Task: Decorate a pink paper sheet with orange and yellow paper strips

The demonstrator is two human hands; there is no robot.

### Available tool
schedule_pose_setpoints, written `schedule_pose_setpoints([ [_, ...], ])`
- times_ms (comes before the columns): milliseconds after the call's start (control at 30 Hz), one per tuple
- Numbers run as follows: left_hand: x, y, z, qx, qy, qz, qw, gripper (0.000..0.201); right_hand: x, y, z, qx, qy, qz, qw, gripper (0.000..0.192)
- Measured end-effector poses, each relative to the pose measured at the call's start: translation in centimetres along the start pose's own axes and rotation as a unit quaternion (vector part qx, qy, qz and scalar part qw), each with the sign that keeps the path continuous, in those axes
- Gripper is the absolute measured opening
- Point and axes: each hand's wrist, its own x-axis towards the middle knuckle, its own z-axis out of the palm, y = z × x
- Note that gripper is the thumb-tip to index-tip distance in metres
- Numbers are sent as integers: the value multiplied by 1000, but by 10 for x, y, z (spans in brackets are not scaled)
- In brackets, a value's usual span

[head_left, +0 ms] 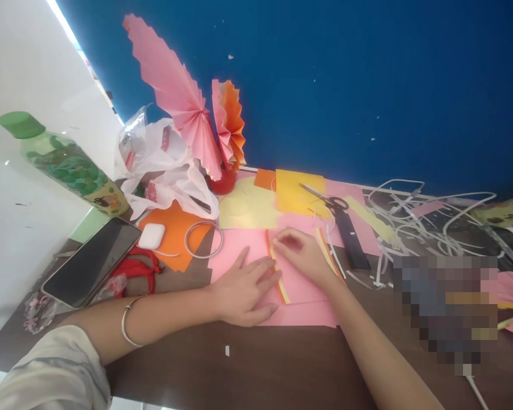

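Note:
Sheets of pink paper (pixel 303 314) lie on the brown table, with a narrow orange-and-yellow paper strip (pixel 284 292) running across them. My left hand (pixel 245 289) rests palm down on the pink paper, fingers spread, their tips touching the strip. At the strip's far end, my right hand (pixel 301 250) is closed in a pinch, thumb and forefinger together on the strip's edge. A second orange-and-yellow strip (pixel 330 256) lies beside my right wrist, partly hidden by it. Scissors (pixel 325 198) lie beyond on a yellow sheet (pixel 288 185).
A phone (pixel 93 263), a white earbud case (pixel 151 236), a roll of tape (pixel 188 242) and a green-capped bottle (pixel 68 165) stand or lie to the left. Folded pink paper fans (pixel 175 85) rise at the back. Tangled white cables (pixel 410 219) and a blurred patch (pixel 447 307) are right.

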Motion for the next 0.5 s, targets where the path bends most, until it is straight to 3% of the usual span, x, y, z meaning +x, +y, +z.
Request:
schedule_pose_setpoints([
  [200, 2, -7, 6, 42, 52, -61, 996, 61, -8, 4, 2, 6, 22, -31, 999, 8],
  [500, 1, -8, 8, 89, 39, -51, 994, 66, -14, 1, 0, 1, -6, -45, 999, 8],
])
